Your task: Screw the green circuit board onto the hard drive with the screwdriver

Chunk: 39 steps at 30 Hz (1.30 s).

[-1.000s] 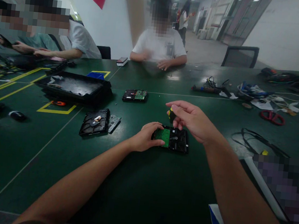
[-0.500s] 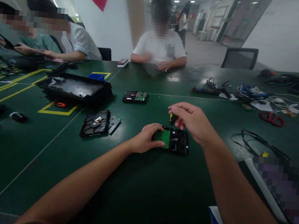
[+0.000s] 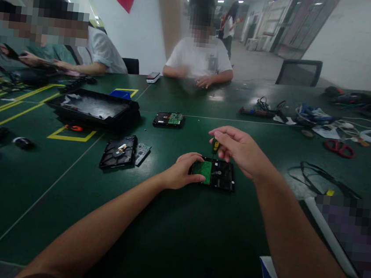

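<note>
A black hard drive with a green circuit board lies flat on the dark green table, board side up. My left hand grips its left end, thumb and fingers on opposite edges. Above the board's far edge, my right hand pinches the yellow and black handle of a small screwdriver. The screwdriver stands roughly upright, its shaft pointing down at the drive; whether its tip sits in a screw is too small to tell.
Left of my hands lie another hard drive and a loose circuit board. A third drive lies farther back, near a black tray. Red-handled scissors and cables lie right. A person sits opposite.
The screwdriver handle has turned slightly in my right hand, showing more yellow. My left hand and the hard drive stay in place.
</note>
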Motion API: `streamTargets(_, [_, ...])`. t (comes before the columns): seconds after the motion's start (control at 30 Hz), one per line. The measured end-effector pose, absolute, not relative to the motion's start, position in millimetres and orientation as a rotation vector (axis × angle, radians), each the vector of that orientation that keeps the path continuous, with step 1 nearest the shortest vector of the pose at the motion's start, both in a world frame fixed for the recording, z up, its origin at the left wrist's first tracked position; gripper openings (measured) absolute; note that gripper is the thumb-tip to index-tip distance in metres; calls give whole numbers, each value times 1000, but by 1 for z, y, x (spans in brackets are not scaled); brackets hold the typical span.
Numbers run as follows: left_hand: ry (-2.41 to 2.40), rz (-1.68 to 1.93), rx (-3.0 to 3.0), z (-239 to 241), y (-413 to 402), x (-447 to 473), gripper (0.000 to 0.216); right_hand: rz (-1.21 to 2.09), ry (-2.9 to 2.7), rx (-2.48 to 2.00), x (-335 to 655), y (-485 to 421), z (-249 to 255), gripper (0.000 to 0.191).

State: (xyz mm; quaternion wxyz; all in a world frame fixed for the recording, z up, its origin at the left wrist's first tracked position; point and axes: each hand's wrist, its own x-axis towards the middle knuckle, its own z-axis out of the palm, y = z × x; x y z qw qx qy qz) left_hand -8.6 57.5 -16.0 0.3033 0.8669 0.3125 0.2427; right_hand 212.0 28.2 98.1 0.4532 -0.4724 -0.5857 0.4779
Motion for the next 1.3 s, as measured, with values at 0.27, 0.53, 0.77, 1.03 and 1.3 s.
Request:
streamTargets(0.27, [840, 613, 2306, -15, 57, -10, 55, 1030, -1430, -1273, 214, 30, 95, 30])
streamTargets(0.53, [825, 632, 2310, -16, 57, -9, 55, 1287, -1315, -1168, 209, 30, 97, 19])
streamTargets(0.77, [828, 631, 2308, -13, 57, -9, 56, 1457, -1174, -1101, 205, 25, 101, 14])
streamTargets(1.03, [838, 653, 2302, -14, 56, -8, 53, 1004, -1523, -1258, 218, 29, 99, 22])
streamTargets(1.3, [824, 640, 2295, -15, 57, -9, 54, 1278, -1315, -1220, 205, 28, 95, 17])
